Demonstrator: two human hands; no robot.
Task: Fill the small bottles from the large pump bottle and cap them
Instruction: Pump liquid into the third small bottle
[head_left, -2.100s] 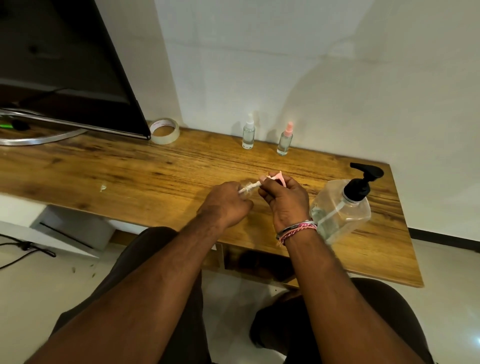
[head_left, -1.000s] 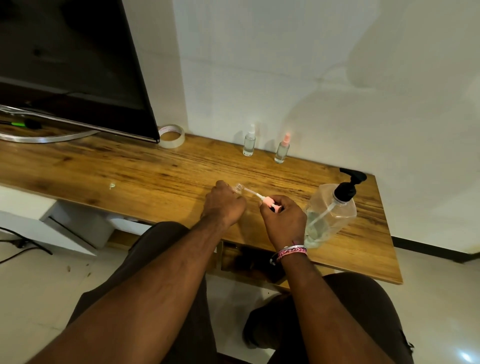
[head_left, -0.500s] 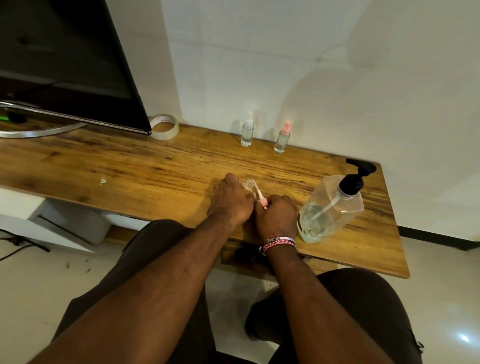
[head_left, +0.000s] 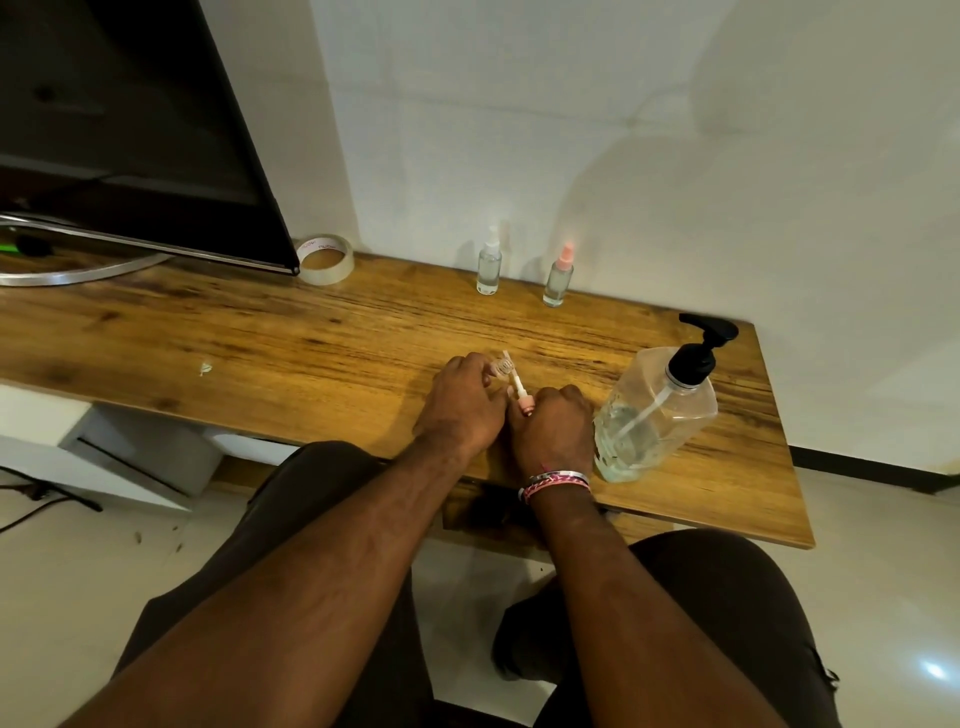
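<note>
Small bottle (head_left: 503, 365) sat low on the desk (head_left: 311, 338) at 12 o'clock of the left hand (head_left: 464, 402), whose grip curled round it. Right hand (head_left: 556, 423) pinched the pink sprayer cap (head_left: 524, 404), now pulled out. Both hands had dropped to the desk; filling from the pump bottle (head_left: 654, 415) at 3 o'clock likely next.

We see a dimly lit room in warm, soft light. A small bright glare spot sits on the floor (head_left: 932, 670) at 4 o'clock. Broad soft shadows spread over the wall (head_left: 623, 130) towards 1 o'clock, and each small bottle at 12 o'clock throws a faint shadow on it. The worktop (head_left: 260, 338) bows and the screen (head_left: 130, 130) at 10 o'clock leans, showing wide-angle distortion at the edges. The forearms at 6 o'clock look soft and dark; the centre stays fairly sharp.
</note>
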